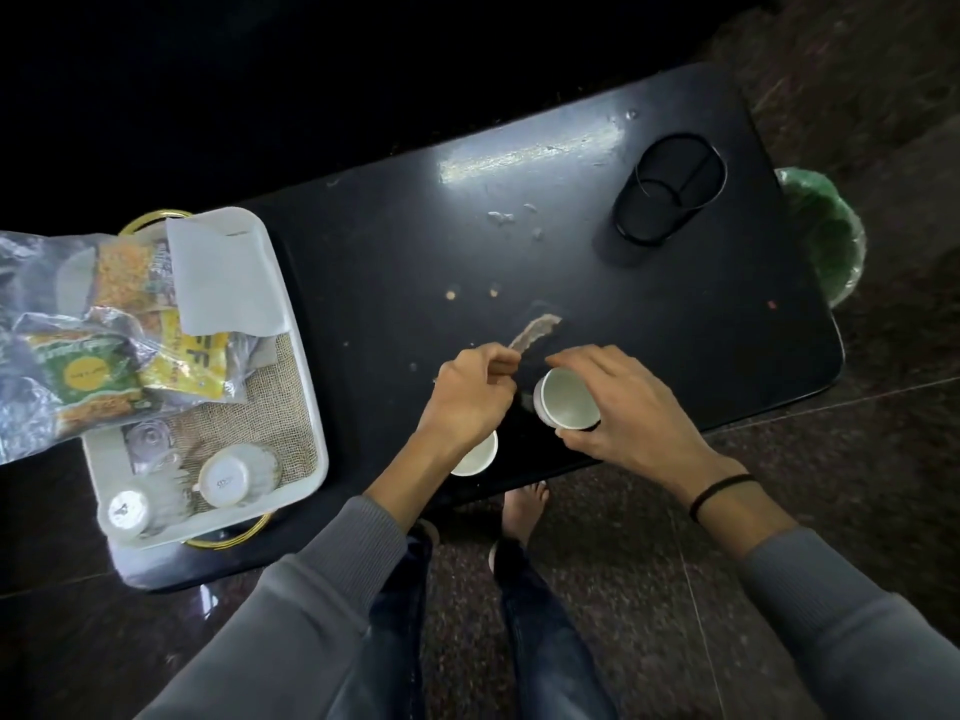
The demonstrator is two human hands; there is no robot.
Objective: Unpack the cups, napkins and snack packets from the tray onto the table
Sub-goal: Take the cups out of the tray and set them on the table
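My right hand (pixel 618 402) grips a white paper cup (pixel 566 405) from the side, just above the black table (pixel 597 283) near its front edge. My left hand (pixel 470 389) hovers beside it with curled fingers that hold nothing I can make out. A second white cup (pixel 475 457) stands on the table, partly hidden under my left wrist. The white tray (pixel 304 356) at the left holds snack packets (pixel 182 356) in clear plastic, a white napkin (pixel 223 272), an upturned white teacup (pixel 226 478) and clear glasses (pixel 148 441).
A black mesh holder (pixel 670 192) lies on its side at the table's far right. Crumbs and a torn strip (pixel 535 330) lie mid-table. A green-lined bin (pixel 826 236) stands past the right edge. My feet are under the front edge.
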